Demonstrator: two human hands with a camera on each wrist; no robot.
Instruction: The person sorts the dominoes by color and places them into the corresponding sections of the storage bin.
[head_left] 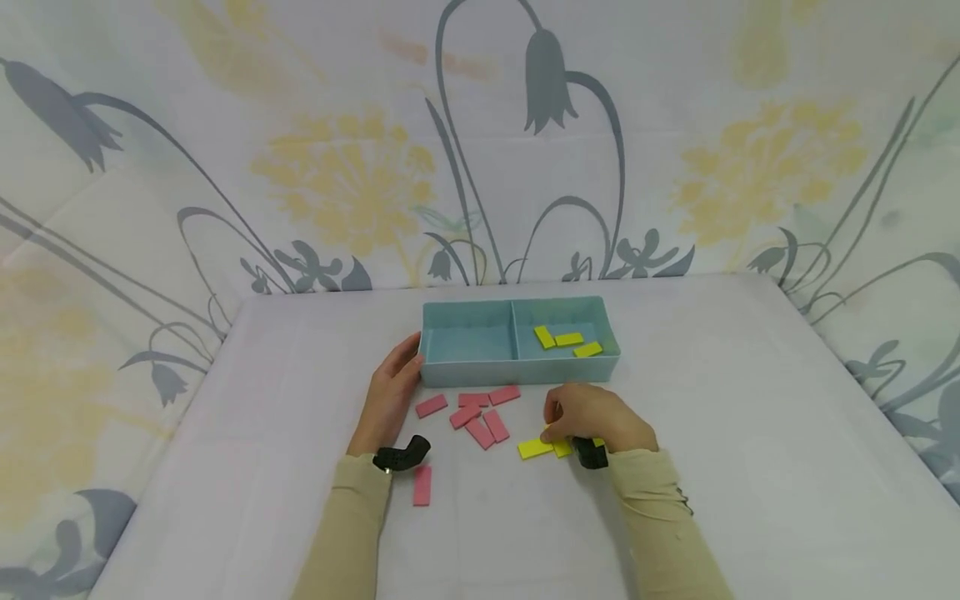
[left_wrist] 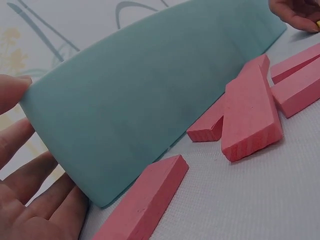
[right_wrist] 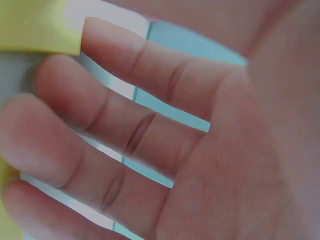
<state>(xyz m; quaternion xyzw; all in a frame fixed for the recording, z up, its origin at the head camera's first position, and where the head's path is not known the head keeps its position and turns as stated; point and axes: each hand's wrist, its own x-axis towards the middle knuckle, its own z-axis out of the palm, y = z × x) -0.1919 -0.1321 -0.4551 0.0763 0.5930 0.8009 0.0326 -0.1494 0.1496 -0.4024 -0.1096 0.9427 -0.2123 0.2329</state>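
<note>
A light blue two-compartment box (head_left: 480, 373) stands on the table. My left hand (head_left: 390, 396) holds its left end, with the thumb (left_wrist: 12, 92) at the top corner and the fingers along the end wall. To the right, in front of the box, my right hand (head_left: 596, 415) pinches a yellow block (right_wrist: 40, 27) between thumb and index finger; the palm partly hides it in the head view. Under that hand lie other yellow blocks (head_left: 534, 449), some covered. Three yellow blocks (head_left: 568, 339) lie in the right compartment.
Several pink blocks (head_left: 496, 426) lie in front of the box, some overlapping. One pink block (head_left: 422, 486) lies apart, beside the left wrist. A white cloth covers the table (head_left: 712, 375), and a flower-printed curtain (head_left: 487, 167) hangs behind it.
</note>
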